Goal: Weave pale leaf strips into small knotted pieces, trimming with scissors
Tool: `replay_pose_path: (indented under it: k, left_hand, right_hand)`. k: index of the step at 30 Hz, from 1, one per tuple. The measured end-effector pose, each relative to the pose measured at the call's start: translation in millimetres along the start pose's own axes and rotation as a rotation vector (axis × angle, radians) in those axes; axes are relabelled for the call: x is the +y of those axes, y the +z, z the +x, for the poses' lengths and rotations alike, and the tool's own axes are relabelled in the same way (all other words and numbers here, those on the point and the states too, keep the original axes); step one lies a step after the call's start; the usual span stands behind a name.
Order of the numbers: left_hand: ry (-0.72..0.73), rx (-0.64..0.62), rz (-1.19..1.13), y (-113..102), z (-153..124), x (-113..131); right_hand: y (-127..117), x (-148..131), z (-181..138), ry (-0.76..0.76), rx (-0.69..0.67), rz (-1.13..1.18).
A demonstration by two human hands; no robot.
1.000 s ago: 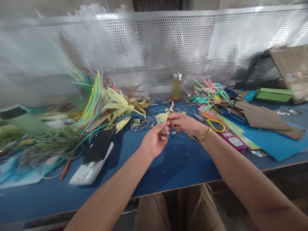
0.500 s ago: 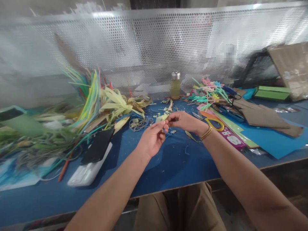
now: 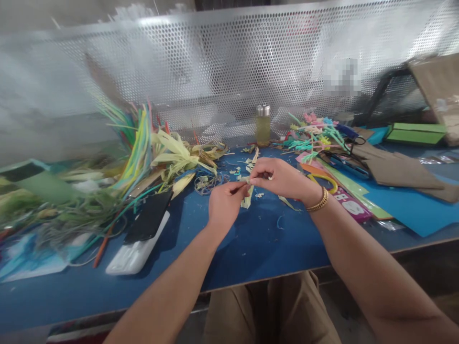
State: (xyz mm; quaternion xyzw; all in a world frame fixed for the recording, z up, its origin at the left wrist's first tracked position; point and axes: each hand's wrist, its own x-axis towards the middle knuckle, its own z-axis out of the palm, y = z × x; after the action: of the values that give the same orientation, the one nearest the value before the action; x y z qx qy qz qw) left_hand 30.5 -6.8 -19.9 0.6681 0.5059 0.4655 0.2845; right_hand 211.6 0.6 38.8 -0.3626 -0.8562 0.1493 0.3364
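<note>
My left hand [image 3: 226,204] and my right hand [image 3: 281,177] meet over the middle of the table, fingertips touching or almost touching. Both are pinched on a small pale yellow-green strip of corn husk [image 3: 246,201], whose end hangs below the fingers; the fingers hide the rest. Small husk scraps [image 3: 236,171] lie on the blue tabletop [image 3: 265,248] just beyond. To the left is a bunch of corn husks [image 3: 175,150], with a tangle of thread [image 3: 206,184] in front of it. Yellow-handled scissors [image 3: 332,181] lie beside my right wrist, partly hidden.
A black phone [image 3: 148,217] rests on a white case [image 3: 138,258] at the left, near colourful pipe cleaners [image 3: 141,143]. A capped bottle [image 3: 263,126] stands at the back. Pipe-cleaner flowers [image 3: 319,129], cardboard [image 3: 401,172] and blue paper [image 3: 405,212] occupy the right.
My left hand has turned palm down, and my right hand has risen slightly. The husk strip now hangs below the fingertips. The view has shifted a little.
</note>
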Motion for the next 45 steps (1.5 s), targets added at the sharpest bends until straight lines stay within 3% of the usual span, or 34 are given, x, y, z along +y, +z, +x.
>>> replay_pose_path:
  k: [3,6,12,15,20,22,28,32,36,41,45]
  left_hand:
    - [0.054,-0.025,0.133,-0.4,-3.0,0.6]
    - [0.048,-0.032,0.121,1.8,-3.7,-0.3]
    - [-0.148,-0.017,-0.346,9.5,-1.7,3.2]
    - [-0.318,0.029,-0.566,9.8,-1.9,7.4]
    - [-0.39,0.059,-0.741,6.3,-3.1,14.0]
    - [-0.425,0.026,-0.827,4.7,-3.4,17.2]
    - [-0.712,-0.123,-1.179,-1.4,-3.2,26.3]
    - [-0.788,-0.232,-1.318,-3.9,-3.8,28.5]
    - [-0.781,-0.292,-1.329,-4.8,-4.4,28.2]
    - [-0.737,-0.259,-1.277,-4.5,-4.4,28.0]
    - [-0.666,-0.166,-1.164,-1.6,-3.1,24.8]
  right_hand:
    - [6.6,-0.9,1.7,0.015,-0.018,0.019]
    - [12.9,-1.8,2.8,0.076,-0.04,0.098]
    - [3.5,1.2,0.9,0.105,-0.03,0.45]
    - [-6.1,3.4,-1.8,0.243,-0.011,0.418]
    - [-2.2,2.1,-1.5,0.377,-0.257,0.356]
    - [6.8,3.8,1.2,0.377,-0.264,0.487]
    - [30.1,19.6,7.6,0.426,-0.08,0.867]
    - [35.0,23.5,6.3,0.391,-0.164,1.01]
    - [35.9,24.2,4.7,0.335,-0.28,0.911]
    - [32.2,28.5,6.7,0.261,-0.105,0.654]
    - [20.7,27.6,6.6,0.229,-0.112,0.527]
